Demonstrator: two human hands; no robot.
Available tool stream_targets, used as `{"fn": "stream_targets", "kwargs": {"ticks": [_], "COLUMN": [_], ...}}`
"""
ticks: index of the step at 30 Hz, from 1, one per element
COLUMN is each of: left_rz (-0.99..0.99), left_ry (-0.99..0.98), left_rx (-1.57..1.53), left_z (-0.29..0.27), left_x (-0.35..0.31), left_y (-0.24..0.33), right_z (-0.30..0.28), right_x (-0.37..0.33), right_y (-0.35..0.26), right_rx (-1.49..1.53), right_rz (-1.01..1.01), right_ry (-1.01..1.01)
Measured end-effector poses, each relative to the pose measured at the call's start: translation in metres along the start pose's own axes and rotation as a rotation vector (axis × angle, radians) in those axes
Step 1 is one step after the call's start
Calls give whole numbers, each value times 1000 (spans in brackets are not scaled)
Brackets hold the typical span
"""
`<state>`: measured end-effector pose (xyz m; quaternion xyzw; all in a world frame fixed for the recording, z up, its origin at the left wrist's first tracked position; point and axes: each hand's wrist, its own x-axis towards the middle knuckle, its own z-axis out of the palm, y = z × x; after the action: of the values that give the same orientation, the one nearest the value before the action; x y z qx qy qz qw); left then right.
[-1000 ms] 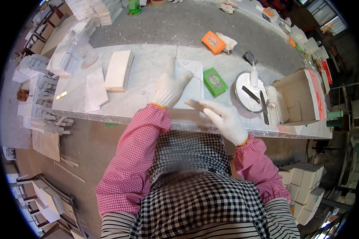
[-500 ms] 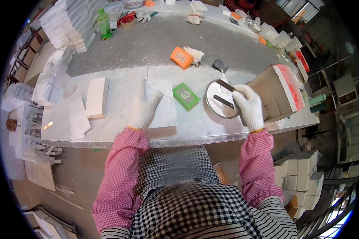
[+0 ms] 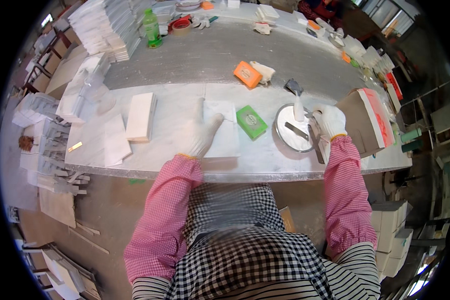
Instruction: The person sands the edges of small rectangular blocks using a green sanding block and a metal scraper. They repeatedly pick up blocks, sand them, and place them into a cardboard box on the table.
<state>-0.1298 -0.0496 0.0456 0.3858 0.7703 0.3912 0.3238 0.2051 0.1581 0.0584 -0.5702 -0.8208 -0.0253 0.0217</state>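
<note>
My left hand (image 3: 199, 136), in a white knit glove, lies with thumb and fingers apart on a thin white slab (image 3: 224, 137) on the worktable. Right of the slab sits a green box-shaped block (image 3: 252, 122). A round metal bowl (image 3: 281, 137) with white material inside stands beyond it, and a dark flat strip with a hole (image 3: 297, 131) lies across it. At the bowl's right rim, my gloved right hand (image 3: 331, 121) is closed on a similar dark strip, mostly hidden by the fingers. A scraper (image 3: 298, 107) with a white-coated handle rests at the bowl's far edge.
An open cardboard box (image 3: 359, 120) stands right of my right hand. White slabs (image 3: 140, 117) lie stacked on the left. An orange block (image 3: 248, 74) sits farther back beside a crumpled cloth (image 3: 263, 71). A green bottle (image 3: 152, 30) stands near tall slab stacks (image 3: 102, 30).
My right hand has drawn back from above the bowl to its right rim, turning the strip mostly out of sight. My left hand stays on the slab. The whole view has shifted.
</note>
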Motion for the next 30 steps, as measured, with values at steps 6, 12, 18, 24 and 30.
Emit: {"fn": "stream_targets", "kwargs": {"ticks": [6,12,18,24,30], "left_rz": [21,11,153,77,223], "left_ry": [27,19,140,49,133], "left_rx": [-1,-79,-16,-46,-162], "left_z": [2,7,17,7,26], "left_x": [5,7,22,10,29], "left_y": [-12,-12,-39,-22,-52], "right_z": [-6,-13,28,20,13], "right_x": [-6,-48,-65,-101,-126], "right_y": [-9,-109,-218,-223,-215], "right_rx": [-217,136,266,351,372], "right_rz": [-44,-707,-625,-546,-589], "right_ry": [140,508,306,185,184]}}
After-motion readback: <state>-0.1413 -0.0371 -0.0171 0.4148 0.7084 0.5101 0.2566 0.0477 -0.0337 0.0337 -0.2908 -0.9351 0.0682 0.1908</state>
